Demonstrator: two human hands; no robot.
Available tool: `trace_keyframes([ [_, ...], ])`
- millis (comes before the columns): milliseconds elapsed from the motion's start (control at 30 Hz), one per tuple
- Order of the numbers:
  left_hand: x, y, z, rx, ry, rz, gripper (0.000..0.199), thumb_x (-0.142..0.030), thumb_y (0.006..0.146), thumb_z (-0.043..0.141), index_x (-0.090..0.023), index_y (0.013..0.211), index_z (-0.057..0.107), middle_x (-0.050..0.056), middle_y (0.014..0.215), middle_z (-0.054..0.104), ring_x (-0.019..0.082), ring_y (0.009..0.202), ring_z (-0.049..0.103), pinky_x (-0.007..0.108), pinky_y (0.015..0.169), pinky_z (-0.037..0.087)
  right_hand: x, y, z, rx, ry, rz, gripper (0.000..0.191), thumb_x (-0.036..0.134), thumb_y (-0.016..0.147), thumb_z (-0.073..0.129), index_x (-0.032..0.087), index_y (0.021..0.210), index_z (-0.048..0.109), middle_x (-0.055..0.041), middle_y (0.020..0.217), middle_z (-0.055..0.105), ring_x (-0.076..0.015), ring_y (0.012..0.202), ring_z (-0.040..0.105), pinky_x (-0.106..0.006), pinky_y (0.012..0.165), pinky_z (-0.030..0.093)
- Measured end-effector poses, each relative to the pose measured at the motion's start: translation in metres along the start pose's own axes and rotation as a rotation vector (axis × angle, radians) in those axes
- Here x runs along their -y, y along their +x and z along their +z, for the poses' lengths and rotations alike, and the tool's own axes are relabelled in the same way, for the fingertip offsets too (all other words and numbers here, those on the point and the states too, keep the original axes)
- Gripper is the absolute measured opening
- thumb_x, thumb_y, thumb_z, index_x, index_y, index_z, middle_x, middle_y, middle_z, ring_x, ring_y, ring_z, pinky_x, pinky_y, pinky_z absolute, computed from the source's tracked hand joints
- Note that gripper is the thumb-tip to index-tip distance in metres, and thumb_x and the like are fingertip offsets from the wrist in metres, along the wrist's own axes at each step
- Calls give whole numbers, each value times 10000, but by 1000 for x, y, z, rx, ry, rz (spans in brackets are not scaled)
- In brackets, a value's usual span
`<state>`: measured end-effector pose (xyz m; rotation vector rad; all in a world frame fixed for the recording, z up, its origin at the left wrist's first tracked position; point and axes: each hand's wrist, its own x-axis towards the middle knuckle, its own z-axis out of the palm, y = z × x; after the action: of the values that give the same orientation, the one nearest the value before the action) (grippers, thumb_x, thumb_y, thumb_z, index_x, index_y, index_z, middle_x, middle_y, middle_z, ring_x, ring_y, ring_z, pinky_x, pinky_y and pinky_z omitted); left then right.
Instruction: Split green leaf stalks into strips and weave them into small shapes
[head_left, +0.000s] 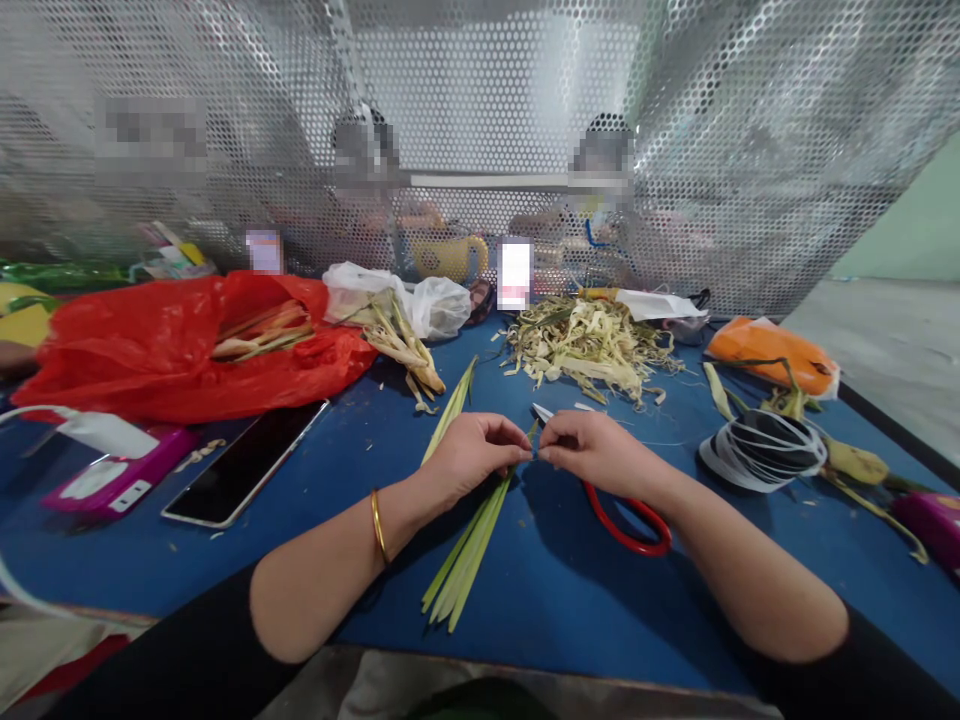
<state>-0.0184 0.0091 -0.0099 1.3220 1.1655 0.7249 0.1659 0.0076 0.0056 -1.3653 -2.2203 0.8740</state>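
Near the middle of the table, my left hand (480,452) and my right hand (583,447) nearly meet, fingertips pinched. Between them shows a narrow green leaf strip (533,432); most of it is hidden by the fingers. Several long green leaf strips (471,560) lie on the table under and in front of my left hand. More pale green strips (452,405) stick out beyond that wrist. Below my right hand rest red-handled scissors (634,530), their metal tip pointing away past the fingers and their middle covered by the hand.
A red plastic bag (135,350) with dry stalks, a phone (247,468) and a purple power strip (120,480) lie left. Behind are a stalk bundle (409,360) and a heap of shredded leaves (592,345). White cord on a spool (761,450) and an orange packet (776,355) sit right.
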Motion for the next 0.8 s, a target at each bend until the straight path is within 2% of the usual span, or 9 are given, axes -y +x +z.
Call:
trace_keyframes([
  [100,1,0,0,11,-5,25,95,-201,620,712,-146,686,670,-29,511,576,74,456,477,195,464,368,0,1,4,-68,236,18,103,149,775,528,184,831,607,8,744,644,-115,613,585,-242,607,448],
  [233,3,1,-1,26,11,62,61,-174,628,687,-147,679,669,-25,541,597,74,467,481,194,473,379,-4,4,16,-38,434,-24,174,121,777,488,177,924,562,-18,857,654,-108,612,610,-268,643,492],
  [433,5,3,-1,6,64,95,33,-150,638,657,-159,666,673,-24,545,605,77,478,488,190,484,388,-10,6,24,-4,371,-57,231,56,783,426,183,915,568,-5,822,652,-107,652,612,-254,672,489],
  [567,8,6,-3,-21,129,132,48,-153,653,649,-163,685,683,-13,582,637,95,506,528,198,496,400,-12,6,24,-22,257,-64,201,81,828,424,182,912,576,-9,785,656,-123,659,627,-256,666,476],
  [800,11,8,-6,-159,473,392,168,-97,694,580,-196,737,708,-28,679,693,116,614,594,212,606,431,-12,4,26,-42,154,-48,219,48,814,440,204,901,566,29,691,628,-122,661,637,-229,649,454],
])
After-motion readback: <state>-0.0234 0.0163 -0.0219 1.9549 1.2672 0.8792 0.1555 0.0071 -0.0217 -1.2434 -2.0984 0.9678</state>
